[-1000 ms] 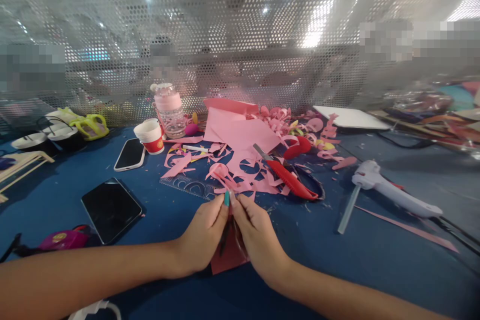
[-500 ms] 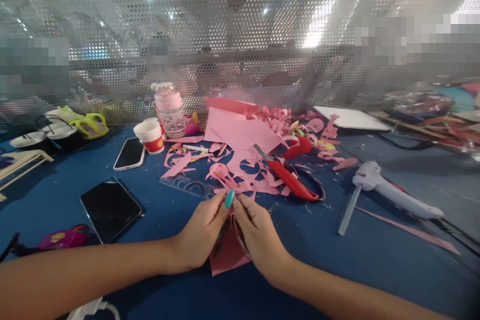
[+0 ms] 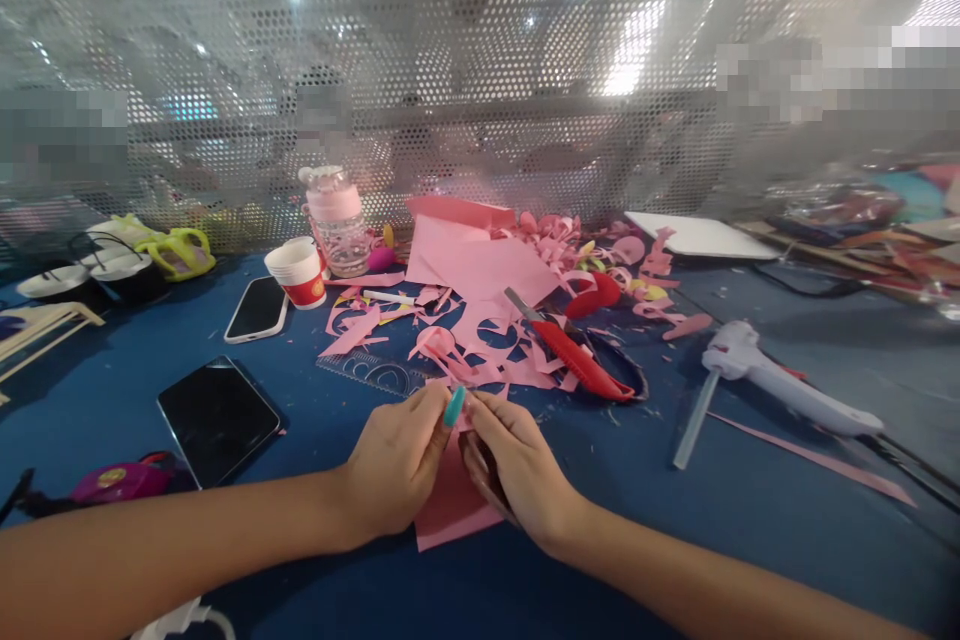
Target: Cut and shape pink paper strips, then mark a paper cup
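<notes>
Two hands together, pink paper beneath, glue gun at right

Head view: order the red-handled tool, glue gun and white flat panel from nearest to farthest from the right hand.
From the right hand:
1. Red-handled tool, ahead and slightly right.
2. Glue gun, off to the right.
3. White flat panel, at the back, right of centre.
</notes>
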Motion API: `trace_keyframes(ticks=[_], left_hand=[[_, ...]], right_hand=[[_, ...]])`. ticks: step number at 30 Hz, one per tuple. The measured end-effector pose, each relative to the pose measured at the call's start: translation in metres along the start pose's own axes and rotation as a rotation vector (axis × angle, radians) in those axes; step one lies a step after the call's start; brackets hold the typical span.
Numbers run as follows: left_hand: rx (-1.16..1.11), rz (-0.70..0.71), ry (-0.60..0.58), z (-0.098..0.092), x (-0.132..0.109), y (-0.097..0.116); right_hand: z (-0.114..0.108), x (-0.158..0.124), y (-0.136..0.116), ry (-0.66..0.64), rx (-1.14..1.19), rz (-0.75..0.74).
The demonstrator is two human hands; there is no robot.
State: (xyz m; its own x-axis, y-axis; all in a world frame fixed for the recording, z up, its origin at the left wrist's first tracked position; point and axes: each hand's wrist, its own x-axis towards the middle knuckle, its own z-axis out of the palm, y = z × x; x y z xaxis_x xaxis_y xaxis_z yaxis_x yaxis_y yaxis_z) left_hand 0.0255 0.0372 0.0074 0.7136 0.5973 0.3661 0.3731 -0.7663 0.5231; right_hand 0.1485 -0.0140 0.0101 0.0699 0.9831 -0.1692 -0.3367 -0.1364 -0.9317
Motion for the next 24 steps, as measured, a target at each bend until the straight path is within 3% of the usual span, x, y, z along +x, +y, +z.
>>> trace_keyframes(ticks=[7,14,19,24], left_hand=[[0.042,-0.002,0.055,-0.0001,-0.0002,0.0007],[-0.12,-0.031,0.029,-0.003,0.0014,0.001],[-0.413,-0.153,-0.016,-0.0037,0.0047,0.0046],[-0.78,-0.36,-0.017,0.0018,0.0085,0.0079]], right_hand=[[-0.0014,-0.0013,0.0013,0.003,0.005,-0.001],[-0.0006,-0.0071,-0.0021,-0.093,-0.128,-0.047],[-0.0005,-0.0025,-0.0006,-0.038,-0.123,-0.05],[-0.0038,-0.0025,0.0017,0.035,-0.284,-0.198]])
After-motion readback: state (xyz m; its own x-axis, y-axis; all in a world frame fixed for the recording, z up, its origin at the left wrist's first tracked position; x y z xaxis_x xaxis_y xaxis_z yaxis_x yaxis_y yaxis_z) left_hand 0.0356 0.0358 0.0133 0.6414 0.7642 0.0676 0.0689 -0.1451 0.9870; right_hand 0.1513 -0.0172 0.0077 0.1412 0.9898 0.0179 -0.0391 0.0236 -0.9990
